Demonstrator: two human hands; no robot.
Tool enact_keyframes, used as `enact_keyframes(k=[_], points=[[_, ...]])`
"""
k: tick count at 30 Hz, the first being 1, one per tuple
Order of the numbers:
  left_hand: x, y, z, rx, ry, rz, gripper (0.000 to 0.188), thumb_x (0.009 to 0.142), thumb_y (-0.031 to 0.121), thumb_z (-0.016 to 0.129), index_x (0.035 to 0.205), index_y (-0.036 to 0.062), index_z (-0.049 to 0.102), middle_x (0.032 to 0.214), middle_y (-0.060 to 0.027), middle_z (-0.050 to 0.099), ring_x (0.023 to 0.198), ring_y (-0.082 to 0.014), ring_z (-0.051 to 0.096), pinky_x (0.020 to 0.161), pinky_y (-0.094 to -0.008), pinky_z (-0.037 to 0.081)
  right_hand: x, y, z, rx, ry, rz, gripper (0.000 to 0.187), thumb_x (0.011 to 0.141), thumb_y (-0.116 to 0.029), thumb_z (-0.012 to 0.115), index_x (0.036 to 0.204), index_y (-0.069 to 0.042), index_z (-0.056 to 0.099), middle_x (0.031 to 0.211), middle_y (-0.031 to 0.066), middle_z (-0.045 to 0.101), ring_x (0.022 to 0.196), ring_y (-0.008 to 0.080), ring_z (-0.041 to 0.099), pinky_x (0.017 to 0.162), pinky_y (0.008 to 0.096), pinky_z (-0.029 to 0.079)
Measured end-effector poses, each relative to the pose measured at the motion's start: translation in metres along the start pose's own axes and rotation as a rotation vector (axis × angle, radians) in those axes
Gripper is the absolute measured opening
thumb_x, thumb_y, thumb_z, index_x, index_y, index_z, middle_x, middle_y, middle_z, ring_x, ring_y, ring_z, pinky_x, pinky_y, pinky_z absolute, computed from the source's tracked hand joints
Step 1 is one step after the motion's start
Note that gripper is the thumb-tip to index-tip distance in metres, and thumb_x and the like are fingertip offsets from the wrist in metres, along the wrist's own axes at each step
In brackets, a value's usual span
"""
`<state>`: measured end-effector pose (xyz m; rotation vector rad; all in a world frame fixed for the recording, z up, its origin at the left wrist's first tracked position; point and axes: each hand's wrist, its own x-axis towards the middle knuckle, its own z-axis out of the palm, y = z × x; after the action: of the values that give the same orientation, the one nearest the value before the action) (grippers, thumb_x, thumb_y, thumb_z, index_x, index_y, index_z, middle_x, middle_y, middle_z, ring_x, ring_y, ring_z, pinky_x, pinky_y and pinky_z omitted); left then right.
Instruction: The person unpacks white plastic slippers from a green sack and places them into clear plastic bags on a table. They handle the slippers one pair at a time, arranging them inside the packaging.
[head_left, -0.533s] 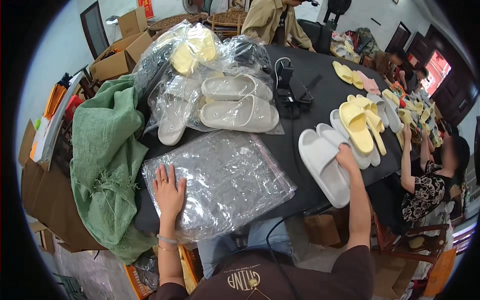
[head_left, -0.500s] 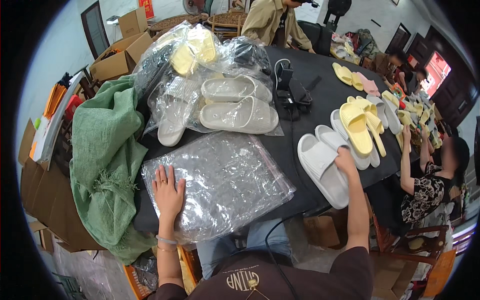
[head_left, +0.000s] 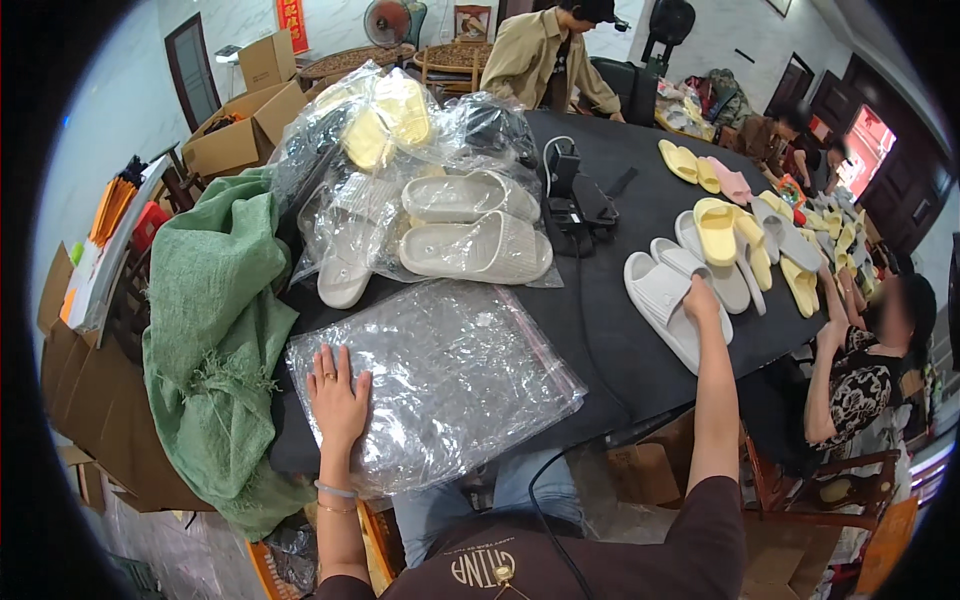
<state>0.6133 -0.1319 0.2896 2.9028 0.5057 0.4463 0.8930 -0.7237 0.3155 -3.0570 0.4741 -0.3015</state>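
My left hand [head_left: 341, 400] lies flat, fingers stretched out, on the left part of a stack of clear plastic bags [head_left: 450, 370]. At the table's right side, my right hand [head_left: 703, 302] is closed on a pair of pale grey slippers [head_left: 652, 290], its fingertips partly hidden inside them. Just beyond that pair, yellow slippers [head_left: 715, 232] rest over more grey ones. Past the bag stack sit bagged grey slippers [head_left: 478, 248], with bagged yellow slippers [head_left: 402, 112] heaped behind them.
A black power strip with adapters [head_left: 572, 215] lies mid-table, its cable running toward me. Green woven cloth [head_left: 215, 340] drapes the left edge. One co-worker [head_left: 545, 60] stands at the far side; another [head_left: 855, 370] sits on the right, reaching toward piled slippers.
My right hand has moved away from me and slightly right, carrying the grey slippers closer to the others. My left hand stays on the bags. The seated co-worker's hands have shifted.
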Motion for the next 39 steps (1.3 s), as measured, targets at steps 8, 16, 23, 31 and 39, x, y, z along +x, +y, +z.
enact_keyframes(k=[8, 16, 23, 31, 39], points=[[-0.005, -0.005, -0.005, 0.036, -0.053, -0.052, 0.058, 0.094, 0.04, 0.045, 0.143, 0.011, 0.036, 0.151, -0.0164, 0.026, 0.14, -0.0331, 0.022, 0.112, -0.0477, 0.018, -0.083, -0.171, -0.098, 0.45, 0.284, -0.85, 0.054, 0.073, -0.023, 0.071, 0.121, -0.006, 0.055, 0.128, 0.0193, 0.051, 0.112, 0.0372, 0.053, 0.093, 0.0449, 0.044], [0.001, 0.002, 0.002, 0.021, -0.056, -0.004, 0.057, 0.095, 0.041, 0.043, 0.142, 0.0107, 0.037, 0.15, -0.016, 0.028, 0.14, -0.0334, 0.023, 0.111, -0.0483, 0.019, -0.057, -0.291, -0.046, -0.08, 0.582, -1.484, 0.028, 0.083, -0.02, 0.055, 0.109, -0.023, 0.063, 0.133, 0.0047, 0.048, 0.122, 0.0263, 0.046, 0.104, 0.0474, 0.033], [-0.001, 0.002, -0.004, 0.015, -0.063, -0.022, 0.057, 0.094, 0.041, 0.044, 0.142, 0.0106, 0.037, 0.15, -0.0169, 0.027, 0.14, -0.0336, 0.023, 0.112, -0.0479, 0.017, -0.05, -0.318, -0.077, -0.195, 0.358, -1.607, 0.023, 0.072, -0.03, 0.068, 0.092, -0.021, 0.064, 0.106, -0.0026, 0.057, 0.113, 0.0172, 0.052, 0.105, 0.0447, 0.032], [-0.002, -0.003, 0.001, 0.03, -0.034, -0.021, 0.061, 0.093, 0.042, 0.045, 0.142, 0.0066, 0.036, 0.149, -0.0179, 0.029, 0.139, -0.0333, 0.024, 0.112, -0.0471, 0.018, -0.1, -0.303, -0.2, 0.327, 0.203, -1.454, 0.034, 0.076, -0.038, 0.069, 0.091, -0.009, 0.06, 0.092, 0.0049, 0.061, 0.092, 0.0234, 0.06, 0.083, 0.0387, 0.043], [0.003, -0.024, 0.003, -0.612, 0.186, -0.091, 0.044, 0.098, 0.032, 0.042, 0.126, -0.0012, 0.051, 0.133, -0.02, 0.049, 0.133, -0.0341, 0.035, 0.112, -0.0462, 0.019, -0.167, -0.327, -0.229, 0.685, -0.095, -1.11, 0.054, 0.079, -0.051, 0.066, 0.083, 0.001, 0.057, 0.075, 0.0153, 0.06, 0.068, 0.0262, 0.057, 0.064, 0.0354, 0.045]])
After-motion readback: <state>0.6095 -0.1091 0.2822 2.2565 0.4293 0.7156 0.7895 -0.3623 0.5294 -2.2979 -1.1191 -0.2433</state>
